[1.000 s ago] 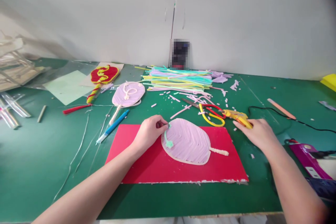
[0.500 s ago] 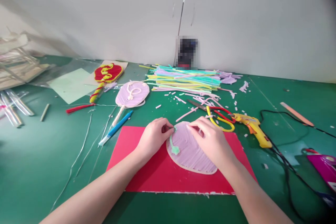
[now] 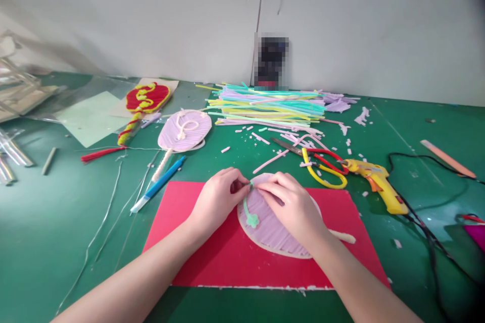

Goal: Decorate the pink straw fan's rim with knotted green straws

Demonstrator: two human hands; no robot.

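A lilac round fan [image 3: 265, 234] with a pale rim lies on a red board [image 3: 212, 267]; its pale handle [image 3: 344, 236] pokes out to the right beyond my wrist. On its left side is a mint-green pipe cleaner [image 3: 246, 207] ending in a small flower shape [image 3: 252, 220]. My left hand [image 3: 222, 197] pinches the upper end of that green piece at the fan's upper left edge. Right against it, the fingertips of my right hand [image 3: 291, 204] are pinched at the same green end. The hands hide part of that end and the fan's right side.
Behind lie scissors [image 3: 322, 166], a yellow glue gun [image 3: 379, 185] with a black cord, and a pile of pastel pipe cleaners [image 3: 265, 106] with cut scraps. To the left are a blue pen [image 3: 159, 185], a second lilac fan [image 3: 185, 131] and a red fan [image 3: 147, 97].
My right hand has moved left across the fan, bringing its fingertips to the green end beside my left fingers. The fan's handle now shows. The view has shifted slightly.
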